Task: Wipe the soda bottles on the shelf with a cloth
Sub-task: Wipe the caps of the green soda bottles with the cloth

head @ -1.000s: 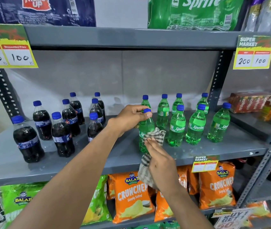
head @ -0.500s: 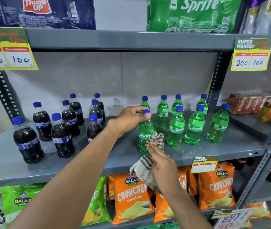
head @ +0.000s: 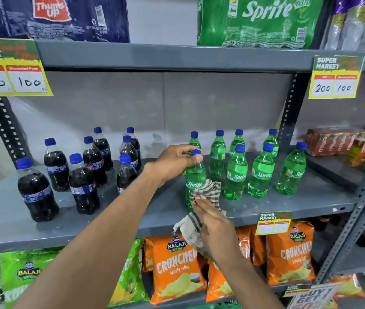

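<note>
A green Sprite bottle [head: 195, 177] with a blue cap stands near the front of the grey shelf [head: 132, 210]. My left hand [head: 172, 160] grips its neck and cap from the left. My right hand [head: 216, 228] presses a striped checked cloth [head: 208, 192] against the bottle's lower front; the cloth's tail hangs below the shelf edge. Several more Sprite bottles [head: 261, 172] stand to the right and behind. Several dark cola bottles [head: 83, 186] with blue caps stand on the shelf's left half.
Shrink-wrapped Thums Up [head: 52, 16] and Sprite packs [head: 259, 18] sit on the shelf above. Yellow price tags [head: 12, 68] hang from its edge. Orange and green chip bags [head: 174, 266] fill the shelf below. Red juice cartons [head: 337, 140] lie at right, past a perforated upright [head: 288, 112].
My right hand and the cloth have slid down the front Sprite bottle, from its label to its lower part. My left hand stays on the cap.
</note>
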### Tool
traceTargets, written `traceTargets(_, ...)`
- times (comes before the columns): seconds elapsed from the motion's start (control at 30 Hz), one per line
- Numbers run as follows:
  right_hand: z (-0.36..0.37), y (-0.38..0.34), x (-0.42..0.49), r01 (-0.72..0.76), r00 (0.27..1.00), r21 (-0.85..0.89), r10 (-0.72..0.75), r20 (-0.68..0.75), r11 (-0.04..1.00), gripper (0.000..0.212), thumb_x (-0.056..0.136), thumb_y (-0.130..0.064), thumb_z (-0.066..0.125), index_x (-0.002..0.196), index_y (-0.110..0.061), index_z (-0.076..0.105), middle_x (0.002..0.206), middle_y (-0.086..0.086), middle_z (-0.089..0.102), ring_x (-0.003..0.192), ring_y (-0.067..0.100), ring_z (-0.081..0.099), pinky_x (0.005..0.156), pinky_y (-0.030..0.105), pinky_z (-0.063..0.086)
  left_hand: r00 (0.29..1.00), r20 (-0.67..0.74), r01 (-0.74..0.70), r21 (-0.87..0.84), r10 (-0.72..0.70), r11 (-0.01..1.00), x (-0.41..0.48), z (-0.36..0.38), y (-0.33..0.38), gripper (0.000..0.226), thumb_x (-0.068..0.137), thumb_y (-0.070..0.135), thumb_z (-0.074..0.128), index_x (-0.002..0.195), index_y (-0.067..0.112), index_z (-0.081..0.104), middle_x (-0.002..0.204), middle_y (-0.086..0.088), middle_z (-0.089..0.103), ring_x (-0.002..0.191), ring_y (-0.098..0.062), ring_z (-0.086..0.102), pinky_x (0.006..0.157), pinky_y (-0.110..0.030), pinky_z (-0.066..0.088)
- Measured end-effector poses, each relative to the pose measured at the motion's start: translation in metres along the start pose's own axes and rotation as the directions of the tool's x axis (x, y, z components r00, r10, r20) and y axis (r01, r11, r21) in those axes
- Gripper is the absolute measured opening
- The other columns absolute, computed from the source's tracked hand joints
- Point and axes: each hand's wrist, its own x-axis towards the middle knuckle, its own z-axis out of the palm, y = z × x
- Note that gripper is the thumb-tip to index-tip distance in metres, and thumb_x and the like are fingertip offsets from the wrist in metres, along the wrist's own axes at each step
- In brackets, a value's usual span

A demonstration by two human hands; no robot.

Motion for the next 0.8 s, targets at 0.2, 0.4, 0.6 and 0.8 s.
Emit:
traceTargets(0.2,-0.017,-0.014,0.034,0.007,0.992,0.036,-0.002,-0.128,0.999,0.052,0.081,0.02,0.06,0.126,-0.006,0.063,0.132,0.007,0.062,0.127,0.014,0.053,0.111,0.022,0.032,1.0,0.005,-0.016,0.018,0.016,1.0,0.001,0.001,-0.001,0.021,0.085,0.027,0.077,0.106,0.025,0.075,0.107,-0.002,0.079,0.109,-0.02,0.07,0.104,-0.043,0.051)
traceTargets(0.4,-0.018,-0.015,0.046,0.014,0.987,0.04,-0.007,-0.159,0.999,0.053,0.081,0.021,0.057,0.127,-0.005,0.063,0.132,0.007,0.062,0.127,0.012,0.051,0.111,0.021,0.032,1.0,0.001,-0.017,0.01,0.017,1.0,-0.003,-0.001,0.002,0.022,0.088,0.024,0.074,0.11,0.02,0.074,0.11,-0.002,0.078,0.111,-0.017,0.069,0.104,-0.037,0.05)
traceTargets(0.6,-0.005,-0.003,0.01,-0.067,0.996,0.034,0.069,-0.061,0.997,0.066,0.068,0.029,0.061,0.124,-0.006,0.064,0.129,0.006,0.063,0.123,0.01,0.051,0.11,0.01,0.022,1.0,-0.004,0.023,0.01,-0.023,1.0,-0.004,-0.001,0.003,0.023,0.089,0.027,0.073,0.112,0.024,0.072,0.112,-0.003,0.077,0.095,-0.013,0.066,0.082,-0.032,0.049)
traceTargets(0.8,-0.006,0.003,0.004,-0.108,0.994,0.029,0.107,0.037,0.994,0.068,0.063,0.029,0.061,0.121,-0.005,0.067,0.128,0.007,0.065,0.123,0.019,0.057,0.11,0.008,0.018,1.0,-0.006,0.024,0.014,-0.024,1.0,-0.004,0.003,0.005,0.024,0.089,0.025,0.073,0.113,0.021,0.072,0.114,-0.009,0.076,0.097,-0.016,0.066,0.081,-0.033,0.048)
